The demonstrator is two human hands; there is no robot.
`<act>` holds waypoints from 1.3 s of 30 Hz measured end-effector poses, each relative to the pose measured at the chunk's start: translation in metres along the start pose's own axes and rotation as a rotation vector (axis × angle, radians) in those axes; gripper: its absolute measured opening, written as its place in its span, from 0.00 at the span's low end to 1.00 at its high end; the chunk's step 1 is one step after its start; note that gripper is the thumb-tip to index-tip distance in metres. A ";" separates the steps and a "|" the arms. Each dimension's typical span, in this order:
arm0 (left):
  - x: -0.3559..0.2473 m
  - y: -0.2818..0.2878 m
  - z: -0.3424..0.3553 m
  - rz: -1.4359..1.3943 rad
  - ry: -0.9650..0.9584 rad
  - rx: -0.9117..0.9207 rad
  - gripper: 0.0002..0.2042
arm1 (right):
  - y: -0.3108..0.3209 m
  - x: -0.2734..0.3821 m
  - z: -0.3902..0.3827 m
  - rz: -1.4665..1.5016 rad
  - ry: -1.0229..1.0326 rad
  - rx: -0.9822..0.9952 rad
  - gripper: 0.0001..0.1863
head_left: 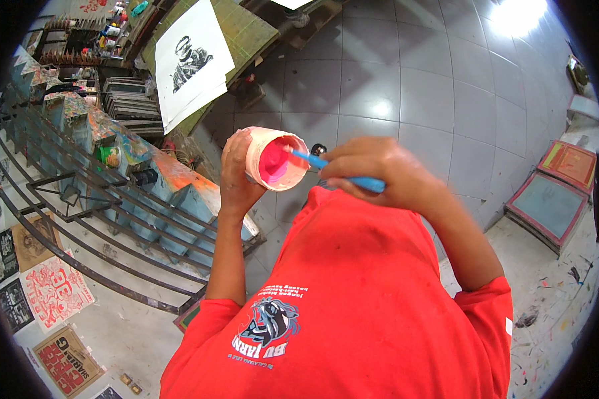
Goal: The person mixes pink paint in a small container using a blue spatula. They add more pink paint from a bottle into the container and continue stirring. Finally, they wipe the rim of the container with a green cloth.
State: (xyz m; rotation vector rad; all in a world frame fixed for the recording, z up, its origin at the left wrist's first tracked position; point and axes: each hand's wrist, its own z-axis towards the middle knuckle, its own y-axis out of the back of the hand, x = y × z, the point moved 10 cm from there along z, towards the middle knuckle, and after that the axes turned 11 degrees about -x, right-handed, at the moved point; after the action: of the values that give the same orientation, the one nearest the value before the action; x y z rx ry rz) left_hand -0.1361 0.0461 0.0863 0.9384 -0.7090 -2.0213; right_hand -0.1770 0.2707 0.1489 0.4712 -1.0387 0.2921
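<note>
A pale pink plastic tub [255, 150] with bright pink paste inside is tilted in my left hand [238, 166], whose fingers wrap round its side. My right hand [379, 163], slightly blurred, grips a blue-handled tool [365, 183], fingers closed over the handle. The tool reaches left to the mouth of the tub, its tip at or just inside the opening beside the paste; exactly how deep I cannot tell. Both hands are in front of my red shirt, over the grey tiled floor.
A green worktable [259, 33] with printed sheets [213, 66] is at the top. Metal rails [113, 279] and paint-smeared blue steps or racks [186, 206] fill the left, near stacked frames [123, 100] and posters [53, 296]. Screen frames [539, 213] lean at right over grey tiles [426, 100].
</note>
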 end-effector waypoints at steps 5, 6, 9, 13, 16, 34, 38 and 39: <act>-0.002 -0.001 0.001 -0.024 -0.001 -0.024 0.51 | 0.008 -0.026 -0.001 0.308 -0.383 -0.065 0.06; -0.002 -0.001 0.002 -0.014 0.000 -0.013 0.51 | 0.013 -0.017 0.005 0.220 -0.258 -0.075 0.06; -0.002 -0.001 0.005 0.002 -0.009 0.014 0.51 | 0.013 0.001 0.008 0.025 -0.024 -0.048 0.06; 0.000 -0.002 0.003 0.000 -0.009 0.010 0.52 | -0.002 -0.032 -0.013 0.198 -0.248 -0.046 0.09; 0.005 0.000 -0.003 0.014 0.005 -0.045 0.52 | 0.004 -0.058 -0.028 0.396 -0.592 -0.203 0.08; 0.003 -0.011 -0.016 0.095 0.022 -0.157 0.50 | 0.008 -0.049 -0.054 0.168 -0.693 -0.285 0.10; 0.004 -0.014 -0.021 0.126 0.058 -0.201 0.51 | 0.004 -0.063 -0.065 0.434 -0.836 -0.537 0.12; 0.005 -0.014 -0.022 0.135 0.058 -0.205 0.51 | 0.003 -0.067 -0.065 0.539 -0.880 -0.608 0.12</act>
State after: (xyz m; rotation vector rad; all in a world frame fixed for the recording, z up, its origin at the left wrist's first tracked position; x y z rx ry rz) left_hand -0.1262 0.0460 0.0610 0.8043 -0.5091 -1.8993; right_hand -0.1616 0.3057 0.0636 -0.2922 -2.0325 0.2230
